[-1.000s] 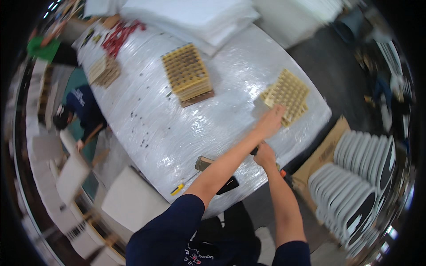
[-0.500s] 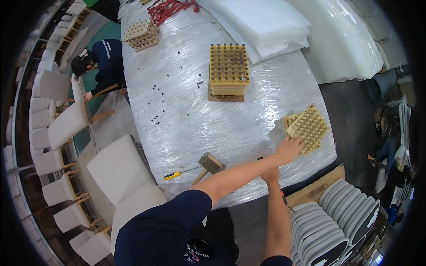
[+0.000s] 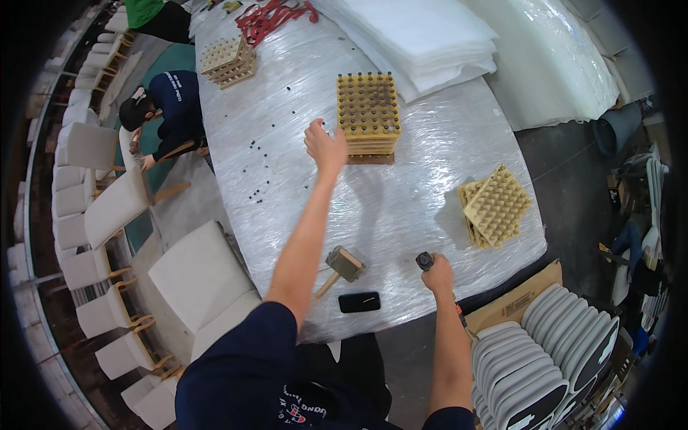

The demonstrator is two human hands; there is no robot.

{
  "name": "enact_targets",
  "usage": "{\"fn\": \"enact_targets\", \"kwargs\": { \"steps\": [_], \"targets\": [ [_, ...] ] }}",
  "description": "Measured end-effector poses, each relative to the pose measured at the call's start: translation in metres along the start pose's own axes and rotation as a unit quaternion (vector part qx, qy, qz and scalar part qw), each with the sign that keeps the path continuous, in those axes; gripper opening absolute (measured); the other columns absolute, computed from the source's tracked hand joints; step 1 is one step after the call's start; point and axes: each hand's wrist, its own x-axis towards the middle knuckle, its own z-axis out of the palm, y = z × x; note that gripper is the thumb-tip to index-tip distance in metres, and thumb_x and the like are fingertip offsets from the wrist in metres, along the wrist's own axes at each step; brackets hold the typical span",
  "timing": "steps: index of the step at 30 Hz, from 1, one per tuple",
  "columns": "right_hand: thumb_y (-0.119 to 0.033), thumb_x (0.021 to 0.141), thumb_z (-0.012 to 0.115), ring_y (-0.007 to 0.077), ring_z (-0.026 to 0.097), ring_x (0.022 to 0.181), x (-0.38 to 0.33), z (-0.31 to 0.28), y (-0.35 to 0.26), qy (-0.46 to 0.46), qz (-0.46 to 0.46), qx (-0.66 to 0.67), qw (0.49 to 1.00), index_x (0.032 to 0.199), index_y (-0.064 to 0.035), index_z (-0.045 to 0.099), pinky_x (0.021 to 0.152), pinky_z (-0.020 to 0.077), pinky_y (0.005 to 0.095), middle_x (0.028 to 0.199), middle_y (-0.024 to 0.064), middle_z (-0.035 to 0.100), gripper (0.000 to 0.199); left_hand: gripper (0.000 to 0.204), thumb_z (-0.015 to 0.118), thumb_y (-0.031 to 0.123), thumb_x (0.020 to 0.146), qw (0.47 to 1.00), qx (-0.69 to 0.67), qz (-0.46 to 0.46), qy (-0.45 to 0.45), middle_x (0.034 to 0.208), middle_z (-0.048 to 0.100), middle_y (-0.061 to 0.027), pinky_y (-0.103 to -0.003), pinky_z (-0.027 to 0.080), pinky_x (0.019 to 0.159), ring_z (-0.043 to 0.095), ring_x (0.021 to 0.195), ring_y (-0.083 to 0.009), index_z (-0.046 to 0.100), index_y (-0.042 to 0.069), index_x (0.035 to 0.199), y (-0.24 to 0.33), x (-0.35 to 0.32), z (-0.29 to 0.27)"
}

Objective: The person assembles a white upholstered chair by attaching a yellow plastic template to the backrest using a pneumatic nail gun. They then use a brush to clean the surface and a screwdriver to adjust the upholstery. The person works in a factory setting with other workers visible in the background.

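My left hand (image 3: 327, 148) is at the left side of a stack of yellow trays (image 3: 369, 123). Its fingers are spread, the thumb beside the stack's edge, with nothing visible in the grip. Rows of dark-topped pegs stand on the top tray. My right hand (image 3: 438, 275) wraps round a dark hand-held power tool (image 3: 425, 261) over the table's near side; its exact kind is unclear. A mallet (image 3: 344, 265) and a black phone (image 3: 359, 302) lie between my forearms. To the right sits another yellow pile of pegged trays (image 3: 498, 208), its top one turned askew.
Clear plastic film covers the table (image 3: 287, 201), with small black pieces scattered at left. Further back are a paler tray stack (image 3: 228, 61), red straps (image 3: 272, 21) and white padding sheets (image 3: 423, 43). A co-worker (image 3: 168, 107) bends over a chair at left. Grey padded panels (image 3: 516, 373) stand lower right.
My left hand has left the right-hand tray pile and swung across to the dark-pegged stack. The phone has come into view; my left arm now covers where the yellow-handled screwdriver lay.
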Motion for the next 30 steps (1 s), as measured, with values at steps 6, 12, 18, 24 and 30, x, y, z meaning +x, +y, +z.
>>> {"fn": "enact_targets", "kwargs": {
  "steps": [6,12,18,24,30],
  "targets": [
    [-0.006,0.078,0.068,0.0427,0.068,0.107,0.001,-0.004,0.0,0.014,-0.001,-0.011,1.0,0.116,-0.0041,0.071,0.091,0.0544,0.0495,0.111,0.0234,0.072,0.038,0.058,0.067,0.041,0.094,0.914,-0.192,-0.181,-0.309,0.116,0.067,-0.0143,-0.04,0.057,0.071,0.068,0.092,-0.0261,0.059,-0.005,0.129,-0.013,0.075,-0.005],
    [-0.009,0.078,0.069,0.0372,0.065,0.114,0.007,-0.007,0.0,-0.039,0.024,-0.046,0.998,0.115,-0.0073,0.07,0.095,0.0533,0.0481,0.119,0.016,0.068,0.036,0.053,0.073,0.036,0.093,0.857,-0.205,-0.198,-0.429,0.118,0.065,-0.0135,-0.036,0.062,0.076,0.069,0.093,-0.0244,0.063,-0.006,0.124,0.005,0.093,-0.008],
    [-0.01,0.078,0.07,0.0365,0.065,0.113,0.003,-0.007,0.001,-0.027,0.002,-0.039,0.999,0.117,-0.007,0.068,0.095,0.0537,0.0478,0.12,0.0147,0.067,0.039,0.052,0.074,0.032,0.09,0.863,-0.162,-0.172,-0.447,0.113,0.067,-0.018,-0.036,0.065,0.069,0.072,0.087,-0.0275,0.066,-0.012,0.115,0.008,0.099,-0.008],
    [-0.009,0.078,0.071,0.037,0.065,0.112,-0.011,0.006,0.01,0.02,-0.028,-0.056,0.998,0.124,-0.0054,0.062,0.093,0.0545,0.0478,0.125,0.0143,0.064,0.046,0.044,0.075,0.027,0.083,0.905,-0.081,-0.152,-0.389,0.096,0.072,-0.0194,-0.039,0.066,0.063,0.074,0.076,-0.0271,0.068,-0.014,0.098,0.035,0.098,0.0],
    [-0.007,0.078,0.07,0.0378,0.065,0.112,-0.017,0.008,0.005,0.016,-0.009,-0.04,0.999,0.125,-0.0041,0.063,0.094,0.0539,0.0473,0.123,0.0152,0.065,0.048,0.041,0.075,0.026,0.084,0.921,-0.074,-0.153,-0.352,0.094,0.072,-0.0202,-0.042,0.066,0.064,0.074,0.075,-0.0297,0.068,-0.013,0.094,0.049,0.097,-0.013]
  ]
}}
